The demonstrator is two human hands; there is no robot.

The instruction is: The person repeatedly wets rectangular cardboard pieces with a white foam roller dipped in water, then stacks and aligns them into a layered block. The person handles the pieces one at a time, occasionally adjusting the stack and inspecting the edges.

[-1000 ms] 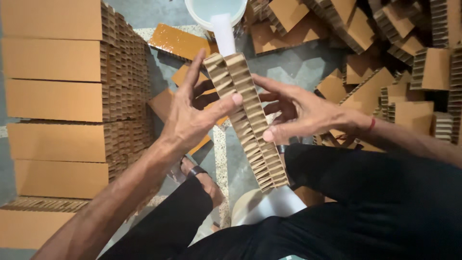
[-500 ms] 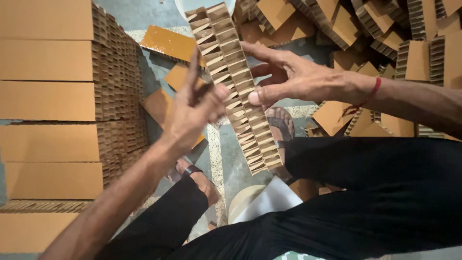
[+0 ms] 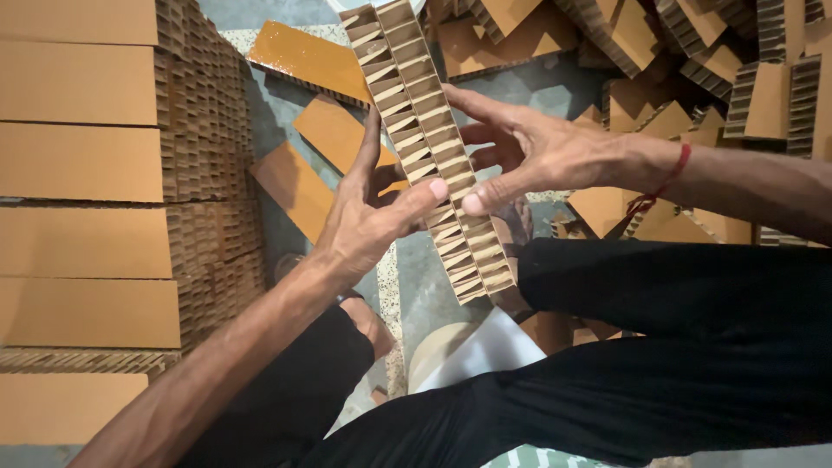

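Both hands grip a long honeycomb cardboard strip, held slanted above the floor. The left hand presses its thumb on the strip's face; the right hand pinches it from the other side. Stacked cardboard slabs stand at left, loose cardboard pieces lie heaped beyond.
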